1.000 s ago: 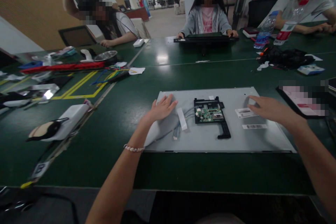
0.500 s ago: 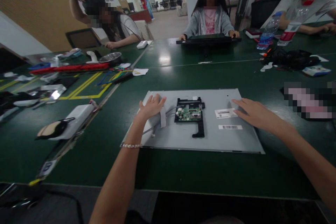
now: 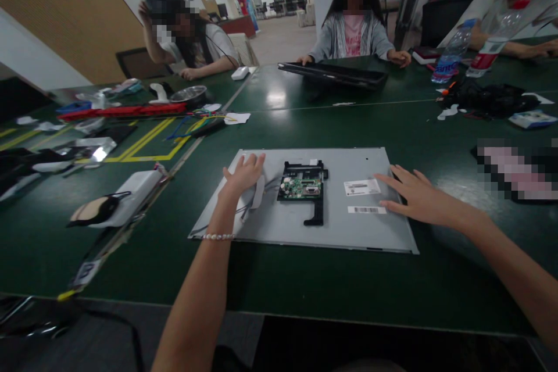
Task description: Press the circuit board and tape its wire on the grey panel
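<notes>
A grey metal display panel point(image 3: 344, 226) lies back-side up on the green table point(image 3: 331, 279). A small green circuit board point(image 3: 300, 187) in a black bracket sits at its middle, with thin wires and a white ribbon strip point(image 3: 258, 192) running left. Two barcode labels point(image 3: 361, 188) are stuck to its right part. My left hand point(image 3: 243, 174) rests flat on the panel's left part, fingers spread, beside the ribbon strip. My right hand point(image 3: 416, 199) lies flat and open on the panel's right edge, next to the labels. Neither hand holds anything.
Three other people sit at the table's far side; one point(image 3: 354, 29) handles a black monitor point(image 3: 333, 74). Tools, a red bar point(image 3: 126, 110), a metal bowl point(image 3: 188, 93) and coloured wires lie at the left. A white device point(image 3: 131, 195) sits near-left. Bottles point(image 3: 449, 52) and black items are far right.
The panel has shifted left across the table with both my hands on it, and turned slightly. The person opposite has tilted the black monitor.
</notes>
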The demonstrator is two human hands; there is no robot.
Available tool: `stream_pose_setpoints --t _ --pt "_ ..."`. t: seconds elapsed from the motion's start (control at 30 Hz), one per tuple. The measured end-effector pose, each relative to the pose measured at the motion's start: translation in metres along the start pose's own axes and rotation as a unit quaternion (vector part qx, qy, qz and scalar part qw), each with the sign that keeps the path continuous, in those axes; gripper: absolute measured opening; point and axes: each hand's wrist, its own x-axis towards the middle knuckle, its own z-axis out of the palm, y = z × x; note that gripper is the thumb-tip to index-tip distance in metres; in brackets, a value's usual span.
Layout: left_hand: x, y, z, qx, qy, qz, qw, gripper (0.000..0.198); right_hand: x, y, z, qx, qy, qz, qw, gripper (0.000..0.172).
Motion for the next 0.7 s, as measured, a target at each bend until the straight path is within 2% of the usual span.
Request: stream_pose_setpoints --t 0.13,0.33,0.47,0.6,0.7 --pt "0.002 -0.004 -0.001 -0.022 0.000 -0.011 1.000 0.066 -0.006 -0.001 -0.004 0.013 -0.022 -0.030 0.999 0.081" --pt "-0.002 0.001 -0.005 -0.003 -0.008 -0.033 0.999 0.067 -0.011 0.004 -0.009 0.049 -0.112 -0.090 0.988 0.095" --pt "-0.004 0.001 -0.006 0.000 0.010 -0.035 0.999 0.063 -0.011 0.000 -0.008 0.058 -0.120 -0.088 0.987 0.099" --pt "-0.010 0.009 -0.010 -0.011 0.087 -0.038 0.995 0.063 -0.008 -0.008 -0.003 0.064 -0.105 -0.076 0.990 0.098" --pt "-0.022 0.029 -0.012 0.019 0.168 -0.010 0.986 0.061 -0.004 -0.016 0.002 0.069 -0.093 -0.073 0.991 0.097"
